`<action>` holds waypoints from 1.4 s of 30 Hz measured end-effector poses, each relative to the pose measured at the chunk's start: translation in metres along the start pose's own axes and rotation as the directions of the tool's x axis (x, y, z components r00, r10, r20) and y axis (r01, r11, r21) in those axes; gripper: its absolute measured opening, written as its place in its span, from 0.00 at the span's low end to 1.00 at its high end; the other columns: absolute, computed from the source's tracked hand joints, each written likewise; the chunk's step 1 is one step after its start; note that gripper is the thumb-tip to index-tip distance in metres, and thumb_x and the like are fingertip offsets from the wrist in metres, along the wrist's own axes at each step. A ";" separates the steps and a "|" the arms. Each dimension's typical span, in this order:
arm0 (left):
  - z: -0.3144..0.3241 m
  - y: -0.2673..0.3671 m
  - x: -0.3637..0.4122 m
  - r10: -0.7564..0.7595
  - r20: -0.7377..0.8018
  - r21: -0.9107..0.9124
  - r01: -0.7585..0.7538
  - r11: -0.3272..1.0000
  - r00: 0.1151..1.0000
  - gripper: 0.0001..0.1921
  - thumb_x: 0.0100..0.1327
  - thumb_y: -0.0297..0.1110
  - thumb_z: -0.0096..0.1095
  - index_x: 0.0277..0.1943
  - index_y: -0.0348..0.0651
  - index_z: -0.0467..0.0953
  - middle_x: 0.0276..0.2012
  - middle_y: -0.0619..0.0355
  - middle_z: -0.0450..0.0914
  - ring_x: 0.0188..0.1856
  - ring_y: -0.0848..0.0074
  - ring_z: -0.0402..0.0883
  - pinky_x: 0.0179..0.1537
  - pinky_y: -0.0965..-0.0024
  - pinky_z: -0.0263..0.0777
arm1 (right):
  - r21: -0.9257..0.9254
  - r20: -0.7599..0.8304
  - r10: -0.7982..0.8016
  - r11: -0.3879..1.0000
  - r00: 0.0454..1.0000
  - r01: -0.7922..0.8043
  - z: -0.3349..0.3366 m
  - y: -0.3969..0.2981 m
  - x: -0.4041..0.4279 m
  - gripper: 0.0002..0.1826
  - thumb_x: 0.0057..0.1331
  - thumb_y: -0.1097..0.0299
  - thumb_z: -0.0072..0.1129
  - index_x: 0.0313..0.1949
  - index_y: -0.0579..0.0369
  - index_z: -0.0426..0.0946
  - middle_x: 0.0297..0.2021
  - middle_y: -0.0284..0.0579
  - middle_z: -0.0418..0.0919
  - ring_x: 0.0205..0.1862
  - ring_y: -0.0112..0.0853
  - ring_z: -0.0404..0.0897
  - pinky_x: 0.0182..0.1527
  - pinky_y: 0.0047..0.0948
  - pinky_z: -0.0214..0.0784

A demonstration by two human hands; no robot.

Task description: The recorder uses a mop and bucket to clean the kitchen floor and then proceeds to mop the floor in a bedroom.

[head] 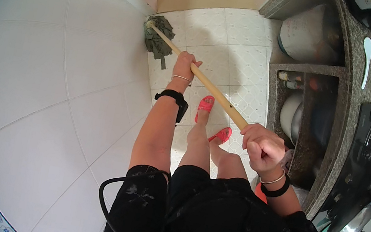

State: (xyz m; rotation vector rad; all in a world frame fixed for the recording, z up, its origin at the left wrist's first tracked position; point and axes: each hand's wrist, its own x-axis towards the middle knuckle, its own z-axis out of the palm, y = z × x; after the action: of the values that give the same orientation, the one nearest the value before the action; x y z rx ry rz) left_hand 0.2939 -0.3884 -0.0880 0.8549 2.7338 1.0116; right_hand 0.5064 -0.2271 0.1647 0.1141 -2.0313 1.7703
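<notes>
A mop with a pale wooden handle (217, 95) slants across the view between my two hands. My left hand (184, 65) grips the shaft partway down, towards the mop head. Around the handle's upper end my right hand (262, 146) is closed, knuckles up. The mop head (159, 39), made of dark grey-green cloth strips, lies on the white tiled floor (208, 27). It sits against the foot of the tiled wall at the left, near the corner by the doorway. One cloth strip trails out towards me.
A white tiled wall (29, 70) rises close on my left. At right runs a granite counter (356, 64) with a black gas stove (364, 136), a white spoon (365, 62) and a wok (353, 220). Its lower shelves hold a large sack (302, 34), bottles (291, 77) and bowls (290, 114).
</notes>
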 end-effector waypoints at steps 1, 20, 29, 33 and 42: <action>0.000 -0.005 -0.003 0.024 -0.068 -0.032 -0.027 0.999 0.997 0.13 0.51 0.35 0.70 0.23 0.38 0.72 0.27 0.47 0.73 0.36 0.53 0.72 0.37 0.57 0.68 | -0.031 0.003 -0.016 0.999 1.000 0.016 0.005 0.000 0.000 0.15 0.56 0.87 0.50 0.16 0.61 0.60 0.17 0.45 0.70 0.19 0.37 0.72 0.29 0.39 0.74; -0.003 0.152 -0.220 -0.448 0.155 -0.201 0.473 0.858 0.880 0.18 0.58 0.46 0.65 0.23 0.40 0.74 0.23 0.47 0.74 0.29 0.51 0.75 0.28 0.54 0.65 | 0.214 0.050 0.559 0.804 0.828 -0.555 -0.071 -0.062 0.016 0.22 0.70 0.72 0.43 0.15 0.55 0.60 0.10 0.35 0.61 0.10 0.23 0.61 0.22 0.27 0.63; -0.005 0.106 -0.217 -0.403 0.152 -0.065 0.416 0.907 0.903 0.13 0.59 0.41 0.63 0.25 0.41 0.78 0.23 0.49 0.77 0.30 0.55 0.79 0.29 0.56 0.71 | 0.247 0.143 0.453 0.844 0.880 -0.475 -0.029 -0.051 0.054 0.20 0.70 0.73 0.44 0.17 0.56 0.60 0.13 0.36 0.63 0.14 0.23 0.64 0.26 0.28 0.67; -0.037 0.109 -0.149 -0.303 0.088 -0.082 0.310 0.947 0.949 0.18 0.61 0.43 0.60 0.19 0.44 0.73 0.20 0.51 0.75 0.27 0.56 0.76 0.27 0.55 0.69 | 0.207 0.103 0.330 0.916 0.938 -0.344 -0.027 -0.074 0.089 0.19 0.70 0.72 0.44 0.18 0.56 0.61 0.14 0.37 0.63 0.15 0.23 0.65 0.25 0.29 0.67; -0.048 0.077 -0.018 -0.027 0.015 -0.055 0.028 0.998 1.000 0.17 0.61 0.42 0.61 0.20 0.42 0.73 0.20 0.52 0.74 0.30 0.58 0.75 0.29 0.58 0.69 | 0.009 -0.062 0.062 0.998 0.996 -0.061 -0.017 -0.086 0.084 0.18 0.68 0.69 0.47 0.18 0.54 0.59 0.12 0.37 0.63 0.13 0.26 0.64 0.23 0.32 0.65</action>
State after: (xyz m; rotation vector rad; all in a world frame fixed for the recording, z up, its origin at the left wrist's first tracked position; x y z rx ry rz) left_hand 0.3312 -0.3780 -0.0043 0.8108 2.6846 1.0669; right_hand 0.4645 -0.2072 0.2771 -0.0012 -2.0044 1.7961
